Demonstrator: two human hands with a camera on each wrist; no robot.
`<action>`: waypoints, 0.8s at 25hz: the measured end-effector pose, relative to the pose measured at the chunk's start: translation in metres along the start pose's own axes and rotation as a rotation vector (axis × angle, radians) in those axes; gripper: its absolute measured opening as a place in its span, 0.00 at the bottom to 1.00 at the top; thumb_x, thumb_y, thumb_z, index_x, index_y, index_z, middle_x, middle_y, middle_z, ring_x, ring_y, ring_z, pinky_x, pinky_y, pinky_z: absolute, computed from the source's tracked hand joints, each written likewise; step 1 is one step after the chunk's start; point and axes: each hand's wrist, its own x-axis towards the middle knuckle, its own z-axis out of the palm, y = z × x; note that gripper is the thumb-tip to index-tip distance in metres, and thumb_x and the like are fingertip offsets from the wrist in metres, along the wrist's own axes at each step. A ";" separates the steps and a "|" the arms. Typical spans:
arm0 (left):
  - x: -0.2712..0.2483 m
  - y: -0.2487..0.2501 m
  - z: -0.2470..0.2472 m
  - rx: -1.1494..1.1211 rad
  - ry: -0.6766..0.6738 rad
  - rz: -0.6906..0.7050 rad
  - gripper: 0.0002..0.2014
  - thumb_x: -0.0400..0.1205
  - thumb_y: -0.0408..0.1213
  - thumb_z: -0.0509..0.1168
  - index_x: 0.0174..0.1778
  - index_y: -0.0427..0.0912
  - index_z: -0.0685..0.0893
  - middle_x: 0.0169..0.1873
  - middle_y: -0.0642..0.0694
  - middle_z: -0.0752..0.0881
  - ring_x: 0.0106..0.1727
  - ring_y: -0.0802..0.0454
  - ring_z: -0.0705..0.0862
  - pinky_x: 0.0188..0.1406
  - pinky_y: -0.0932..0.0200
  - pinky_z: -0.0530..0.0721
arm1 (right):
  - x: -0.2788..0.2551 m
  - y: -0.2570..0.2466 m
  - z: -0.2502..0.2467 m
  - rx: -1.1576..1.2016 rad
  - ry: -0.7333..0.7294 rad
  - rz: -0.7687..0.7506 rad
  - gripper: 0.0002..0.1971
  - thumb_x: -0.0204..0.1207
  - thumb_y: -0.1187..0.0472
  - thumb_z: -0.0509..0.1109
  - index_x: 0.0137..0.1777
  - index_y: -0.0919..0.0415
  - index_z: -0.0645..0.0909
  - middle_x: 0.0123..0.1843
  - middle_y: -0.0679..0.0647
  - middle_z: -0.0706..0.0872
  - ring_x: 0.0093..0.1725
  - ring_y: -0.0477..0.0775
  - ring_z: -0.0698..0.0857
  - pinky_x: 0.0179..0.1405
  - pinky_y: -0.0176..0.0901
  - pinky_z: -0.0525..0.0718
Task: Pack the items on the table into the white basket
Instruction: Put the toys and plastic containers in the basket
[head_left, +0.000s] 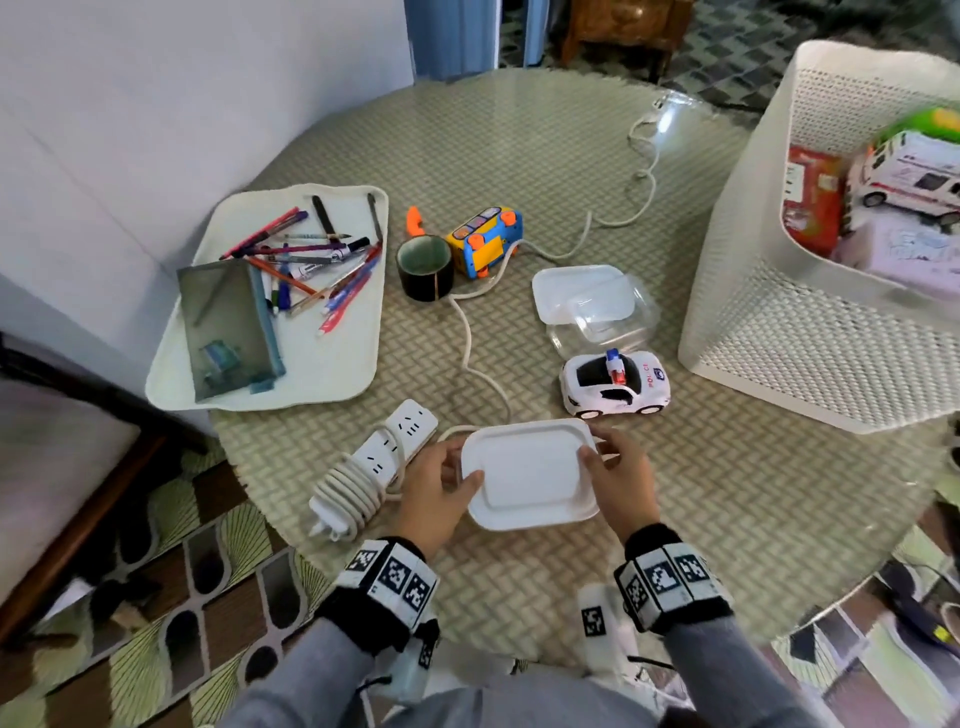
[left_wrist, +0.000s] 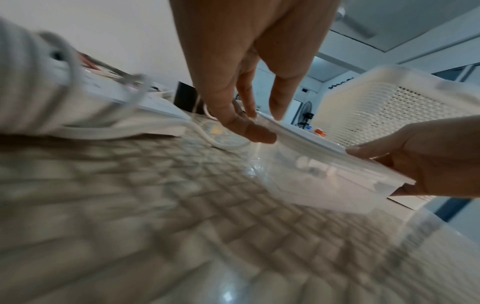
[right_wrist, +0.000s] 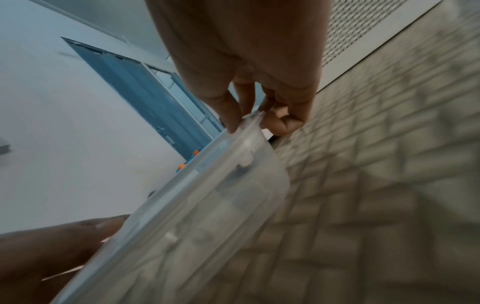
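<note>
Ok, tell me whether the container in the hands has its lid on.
Lid on: the white lid covers the clear container that both hands hold by its edges.

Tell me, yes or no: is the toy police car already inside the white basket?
No. The toy police car stands on the table beside the white basket, just beyond the lidded container held in both hands.
</note>
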 end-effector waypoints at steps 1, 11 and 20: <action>0.004 0.005 0.010 0.000 -0.003 0.035 0.13 0.80 0.33 0.68 0.61 0.42 0.79 0.47 0.47 0.81 0.42 0.57 0.80 0.42 0.73 0.77 | 0.002 0.005 -0.009 0.011 0.030 0.018 0.14 0.78 0.66 0.68 0.63 0.63 0.82 0.55 0.59 0.85 0.49 0.55 0.81 0.50 0.42 0.75; 0.044 0.046 0.122 -0.035 0.037 0.040 0.08 0.84 0.43 0.63 0.48 0.40 0.77 0.42 0.41 0.81 0.41 0.48 0.78 0.42 0.55 0.76 | 0.007 0.044 -0.080 0.053 0.292 0.200 0.14 0.83 0.50 0.61 0.51 0.61 0.81 0.48 0.57 0.86 0.48 0.58 0.83 0.44 0.44 0.75; 0.045 0.054 0.170 -0.099 0.055 0.138 0.07 0.84 0.41 0.62 0.45 0.42 0.76 0.35 0.46 0.81 0.37 0.49 0.77 0.36 0.64 0.70 | 0.025 0.073 -0.107 -0.086 0.319 0.080 0.17 0.79 0.38 0.58 0.47 0.51 0.76 0.47 0.56 0.87 0.45 0.59 0.86 0.45 0.57 0.85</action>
